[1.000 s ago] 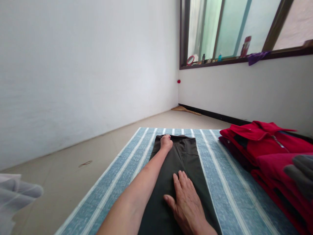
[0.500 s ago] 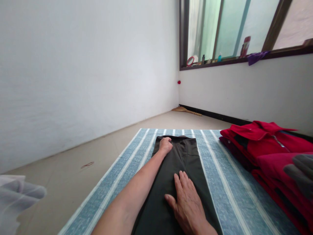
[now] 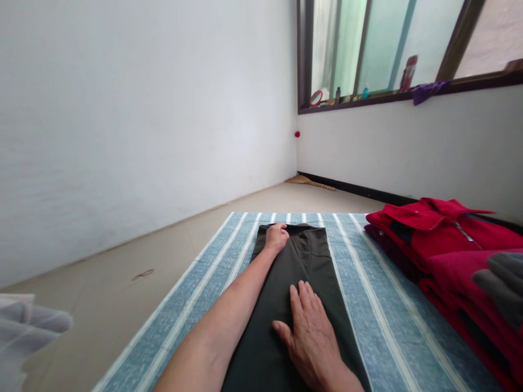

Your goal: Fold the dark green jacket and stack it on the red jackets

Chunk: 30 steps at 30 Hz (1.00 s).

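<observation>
Dark green-black trousers (image 3: 274, 294), folded lengthwise, lie on a blue-and-white striped cloth (image 3: 212, 272) with the waistband at the far end. My left hand (image 3: 278, 237) reaches out to that waistband, its fingers curled closed over the top edge near the left side. Lower down on the fabric, my right hand (image 3: 312, 332) rests palm down, fingers stretched out and thumb apart. The lower part of the trousers runs out of view at the bottom.
On the right stands a pile of folded red clothes (image 3: 461, 256), with a grey item (image 3: 502, 283) on it. Pale see-through material (image 3: 28, 332) shows at left. A broom-like object (image 3: 312, 182) lies in the corner. Small bottles and a red-rimmed mirror (image 3: 316, 98) line the windowsill.
My left hand has shifted very slightly at the waistband. My right hand stays flat on the trousers. The whole view has moved a little.
</observation>
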Each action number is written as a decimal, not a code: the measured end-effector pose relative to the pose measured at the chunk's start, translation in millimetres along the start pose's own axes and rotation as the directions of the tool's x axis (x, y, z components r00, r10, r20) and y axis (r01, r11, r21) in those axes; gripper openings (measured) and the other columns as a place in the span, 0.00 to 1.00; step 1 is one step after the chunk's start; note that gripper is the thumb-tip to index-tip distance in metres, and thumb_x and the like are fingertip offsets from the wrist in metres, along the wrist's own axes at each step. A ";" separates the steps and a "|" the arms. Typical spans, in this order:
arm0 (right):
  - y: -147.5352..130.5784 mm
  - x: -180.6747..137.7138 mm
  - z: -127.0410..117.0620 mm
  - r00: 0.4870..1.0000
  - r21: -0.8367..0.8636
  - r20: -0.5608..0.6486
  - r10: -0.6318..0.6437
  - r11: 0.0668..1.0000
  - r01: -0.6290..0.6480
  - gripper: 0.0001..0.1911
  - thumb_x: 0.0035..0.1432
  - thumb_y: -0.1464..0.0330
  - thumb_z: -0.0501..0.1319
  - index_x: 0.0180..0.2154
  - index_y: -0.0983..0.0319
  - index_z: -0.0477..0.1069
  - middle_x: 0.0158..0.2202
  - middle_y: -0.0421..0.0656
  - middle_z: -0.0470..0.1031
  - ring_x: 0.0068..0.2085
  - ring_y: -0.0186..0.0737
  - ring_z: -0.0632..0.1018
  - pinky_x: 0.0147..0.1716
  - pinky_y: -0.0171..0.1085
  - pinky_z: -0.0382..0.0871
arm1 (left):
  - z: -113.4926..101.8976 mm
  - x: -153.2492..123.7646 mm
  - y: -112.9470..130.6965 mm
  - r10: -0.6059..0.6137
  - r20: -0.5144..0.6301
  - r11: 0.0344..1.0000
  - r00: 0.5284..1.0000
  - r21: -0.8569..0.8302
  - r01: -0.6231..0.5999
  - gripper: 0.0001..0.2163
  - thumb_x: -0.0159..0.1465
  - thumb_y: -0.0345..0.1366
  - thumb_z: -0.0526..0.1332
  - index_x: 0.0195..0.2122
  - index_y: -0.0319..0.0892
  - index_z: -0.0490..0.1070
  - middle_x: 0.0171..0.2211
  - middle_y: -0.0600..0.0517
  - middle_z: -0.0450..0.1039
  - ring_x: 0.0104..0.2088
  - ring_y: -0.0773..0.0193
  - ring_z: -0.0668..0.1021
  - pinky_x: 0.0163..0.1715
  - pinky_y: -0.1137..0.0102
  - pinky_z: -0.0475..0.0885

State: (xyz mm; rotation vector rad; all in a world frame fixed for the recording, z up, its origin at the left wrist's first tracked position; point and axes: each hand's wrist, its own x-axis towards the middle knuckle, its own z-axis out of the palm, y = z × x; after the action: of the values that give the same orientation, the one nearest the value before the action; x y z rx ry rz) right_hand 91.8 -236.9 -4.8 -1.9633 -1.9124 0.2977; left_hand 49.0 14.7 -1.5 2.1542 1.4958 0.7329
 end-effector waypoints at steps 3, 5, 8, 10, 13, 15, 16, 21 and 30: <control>-0.4 -0.5 -0.4 1.000 -0.002 -0.003 0.005 1.000 -0.005 0.36 0.61 0.51 0.48 0.62 0.70 0.54 0.65 0.57 0.47 0.65 0.54 0.50 0.61 0.50 0.48 | 2.5 1.0 0.1 0.034 -0.005 0.999 0.999 0.036 -0.034 0.12 0.65 0.38 0.58 0.47 0.38 0.68 0.43 0.48 0.71 0.39 0.62 0.76 0.39 0.62 0.74; -0.1 -1.3 0.5 1.000 -0.005 0.019 0.006 1.000 -0.006 0.37 0.61 0.51 0.48 0.62 0.70 0.55 0.65 0.57 0.47 0.65 0.54 0.50 0.61 0.51 0.47 | 3.7 -1.2 0.5 0.062 -0.011 0.996 0.998 0.067 -0.061 0.11 0.65 0.38 0.58 0.46 0.38 0.68 0.42 0.49 0.72 0.39 0.62 0.76 0.39 0.62 0.74; 0.6 -2.3 2.5 0.999 -0.014 0.041 0.012 1.000 -0.011 0.38 0.61 0.50 0.46 0.62 0.70 0.54 0.65 0.57 0.47 0.65 0.54 0.50 0.61 0.51 0.47 | 0.0 -10.5 3.7 0.116 -0.030 0.986 0.993 0.124 -0.111 0.09 0.64 0.33 0.58 0.45 0.37 0.69 0.42 0.48 0.72 0.41 0.62 0.76 0.43 0.63 0.72; 1.1 -2.5 3.5 0.999 -0.017 0.037 0.011 1.000 -0.010 0.38 0.62 0.49 0.45 0.62 0.71 0.53 0.65 0.57 0.46 0.65 0.54 0.49 0.62 0.51 0.46 | -6.8 -20.9 7.3 0.154 -0.039 0.975 0.987 0.170 -0.146 0.09 0.63 0.31 0.57 0.44 0.37 0.69 0.44 0.45 0.71 0.45 0.60 0.74 0.48 0.64 0.69; 2.0 -2.4 4.6 0.999 -0.013 0.040 0.006 1.000 -0.006 0.39 0.62 0.48 0.44 0.62 0.71 0.53 0.65 0.57 0.46 0.65 0.54 0.49 0.62 0.51 0.46 | -17.6 -40.2 11.9 0.213 0.008 0.949 0.977 0.236 -0.208 0.10 0.63 0.31 0.54 0.44 0.38 0.70 0.48 0.43 0.69 0.52 0.58 0.70 0.54 0.64 0.63; 2.5 -2.2 5.4 0.999 -0.011 0.044 0.006 1.000 -0.005 0.39 0.61 0.48 0.44 0.62 0.71 0.53 0.65 0.57 0.46 0.65 0.54 0.49 0.62 0.51 0.46 | -21.1 -52.7 12.4 0.245 0.102 0.927 0.964 0.267 -0.263 0.12 0.64 0.33 0.53 0.46 0.39 0.69 0.52 0.44 0.68 0.56 0.57 0.67 0.57 0.63 0.60; 2.6 -2.1 5.8 0.999 -0.011 0.043 0.005 1.000 -0.005 0.39 0.61 0.48 0.44 0.62 0.71 0.53 0.65 0.58 0.46 0.65 0.54 0.49 0.61 0.51 0.47 | -21.3 -57.9 11.7 0.251 0.161 0.917 0.954 0.277 -0.288 0.13 0.65 0.35 0.53 0.48 0.40 0.68 0.55 0.44 0.66 0.58 0.57 0.65 0.58 0.62 0.58; 2.2 -1.6 4.9 0.999 -0.021 0.045 0.006 1.000 -0.005 0.39 0.61 0.48 0.44 0.62 0.70 0.53 0.65 0.57 0.46 0.65 0.54 0.48 0.61 0.51 0.47 | -13.1 -69.1 2.8 0.177 0.377 0.896 0.909 0.321 -0.307 0.28 0.66 0.51 0.46 0.62 0.40 0.53 0.65 0.43 0.49 0.65 0.53 0.51 0.61 0.50 0.48; -0.5 -3.4 -0.3 0.997 -0.031 0.081 0.021 0.999 -0.018 0.39 0.62 0.48 0.43 0.63 0.70 0.50 0.65 0.57 0.44 0.65 0.53 0.47 0.62 0.50 0.45 | -16.4 -68.6 8.3 0.116 0.416 0.878 0.902 0.381 -0.289 0.32 0.65 0.55 0.39 0.64 0.38 0.47 0.67 0.43 0.42 0.66 0.55 0.44 0.61 0.49 0.43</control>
State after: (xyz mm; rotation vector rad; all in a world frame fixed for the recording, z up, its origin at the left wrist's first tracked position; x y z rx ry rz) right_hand 91.3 -240.3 -4.6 -2.0196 -1.9601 0.3609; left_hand 25.1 -52.0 3.6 2.6269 1.3173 0.0072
